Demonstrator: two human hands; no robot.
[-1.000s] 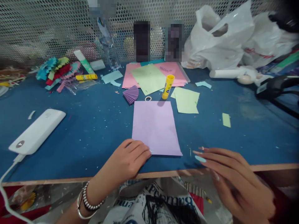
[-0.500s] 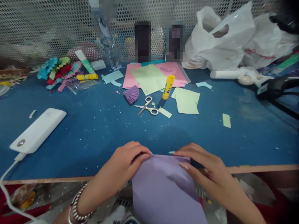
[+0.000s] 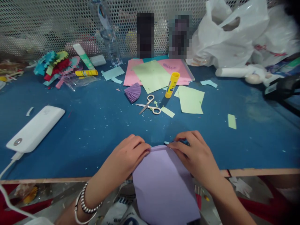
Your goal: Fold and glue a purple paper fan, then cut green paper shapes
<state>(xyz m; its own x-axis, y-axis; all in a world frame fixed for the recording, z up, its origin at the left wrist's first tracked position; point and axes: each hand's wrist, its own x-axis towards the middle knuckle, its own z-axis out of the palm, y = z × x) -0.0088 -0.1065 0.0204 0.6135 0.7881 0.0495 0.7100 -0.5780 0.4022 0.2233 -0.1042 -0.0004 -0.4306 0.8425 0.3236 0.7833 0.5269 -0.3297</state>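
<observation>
A purple sheet of paper (image 3: 164, 184) hangs over the table's front edge, its top edge folded into a narrow strip. My left hand (image 3: 131, 153) pinches the left end of that fold between thumb and fingers. At the right end, my right hand (image 3: 194, 150) is closed on the fold in the same way. Beyond the hands lie white-handled scissors (image 3: 150, 105) with their blades apart. An upright yellow glue stick (image 3: 172, 85) stands behind them, and a pleated purple paper fan (image 3: 133, 92) rests to the left.
Green paper (image 3: 191, 100) and pink sheets (image 3: 131, 73) lie toward the back. A white power bank (image 3: 36, 128) with a cable is at left. Colourful paper fans (image 3: 58, 67) sit back left, plastic bags (image 3: 229, 37) back right. Small scraps dot the blue table (image 3: 98, 118).
My right hand has moved left along the fold and its fingers have closed on the paper. The folded strip now shows more clearly. The camera view has shifted slightly.
</observation>
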